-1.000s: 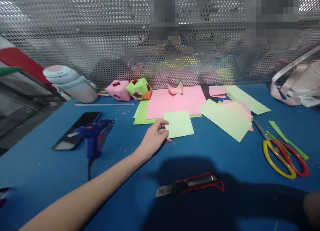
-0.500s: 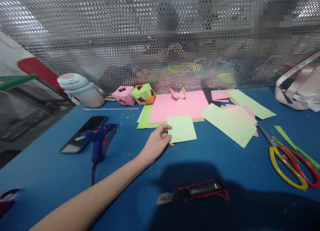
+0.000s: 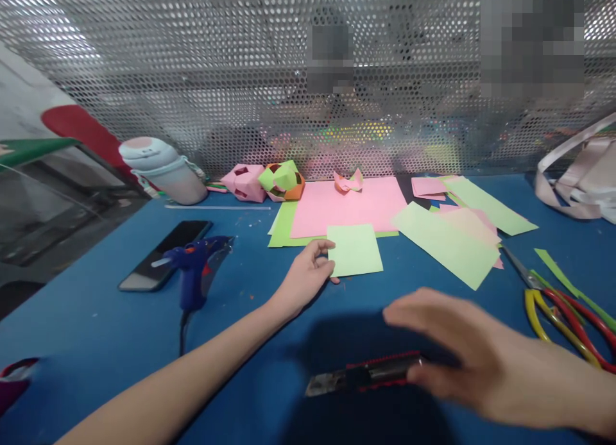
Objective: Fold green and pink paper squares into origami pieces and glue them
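A square of pale green paper [image 3: 356, 250] is pinched along its left edge by my left hand [image 3: 308, 272], with the thumb on top and fingertips partly beneath. My right hand [image 3: 462, 352] hovers over the table at the lower right, fingers and thumb spread, nothing between them. Just under its thumb lies a utility knife [image 3: 363, 374], blade out and pointing left; the hand covers the right end of its handle. Behind the square, large pink paper [image 3: 351, 204] lies on green sheets [image 3: 283, 224].
Left are a blue glue gun [image 3: 195, 272], a phone [image 3: 166, 256] and a bottle [image 3: 166, 169]. Folded paper pieces [image 3: 248, 182] stand along the perforated metal screen [image 3: 269, 67]. Pale green sheets [image 3: 447, 243] and scissors [image 3: 553, 301] lie right, beside a pale strap [image 3: 553, 188].
My right hand has come into view from the right and now reaches over the utility knife's handle. My left hand keeps its pinch on the paper square. The whole view shifts slightly.
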Demonstrator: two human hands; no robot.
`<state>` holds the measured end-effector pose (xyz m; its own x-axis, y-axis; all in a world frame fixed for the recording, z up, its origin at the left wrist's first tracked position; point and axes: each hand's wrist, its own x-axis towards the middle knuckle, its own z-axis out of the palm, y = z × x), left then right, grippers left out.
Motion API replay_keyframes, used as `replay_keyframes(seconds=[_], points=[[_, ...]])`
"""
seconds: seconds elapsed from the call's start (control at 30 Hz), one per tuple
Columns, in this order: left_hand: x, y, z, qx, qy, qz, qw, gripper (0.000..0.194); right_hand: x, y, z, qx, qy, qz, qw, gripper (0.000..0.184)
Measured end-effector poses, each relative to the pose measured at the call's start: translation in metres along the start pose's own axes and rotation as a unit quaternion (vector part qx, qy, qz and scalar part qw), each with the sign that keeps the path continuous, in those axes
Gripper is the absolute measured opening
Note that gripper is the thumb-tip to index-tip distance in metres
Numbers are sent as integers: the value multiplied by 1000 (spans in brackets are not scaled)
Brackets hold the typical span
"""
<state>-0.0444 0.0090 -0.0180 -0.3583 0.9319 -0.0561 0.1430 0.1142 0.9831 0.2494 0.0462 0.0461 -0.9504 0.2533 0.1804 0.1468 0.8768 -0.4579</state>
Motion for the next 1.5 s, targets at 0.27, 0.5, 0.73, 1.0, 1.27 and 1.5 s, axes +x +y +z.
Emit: replay_keyframes(seconds=[0.27, 0.5, 0.73, 1.0, 1.27, 1.5], points=[[-2, 4, -2, 4, -18, 0, 1000, 40, 10, 0, 41, -75, -75, -82, 991, 36], [-5, 10, -8, 5, -69, -11, 998, 56, 11, 12, 19, 103, -91, 45, 989, 28], [-3, 12, -5, -59, -53, -14, 997, 70, 4, 57, 8, 83, 33, 235, 968, 32], [-13, 14, 0, -61, -86, 28, 994, 76, 11, 71, 11, 130, 175, 316, 923, 32], [-14, 7, 0, -26, -112, 55, 992, 66, 12, 76, 17, 145, 219, 323, 909, 30], [-16, 7, 2, 8, -105, 60, 993, 56, 18, 71, 21, 237, 200, 334, 890, 24]])
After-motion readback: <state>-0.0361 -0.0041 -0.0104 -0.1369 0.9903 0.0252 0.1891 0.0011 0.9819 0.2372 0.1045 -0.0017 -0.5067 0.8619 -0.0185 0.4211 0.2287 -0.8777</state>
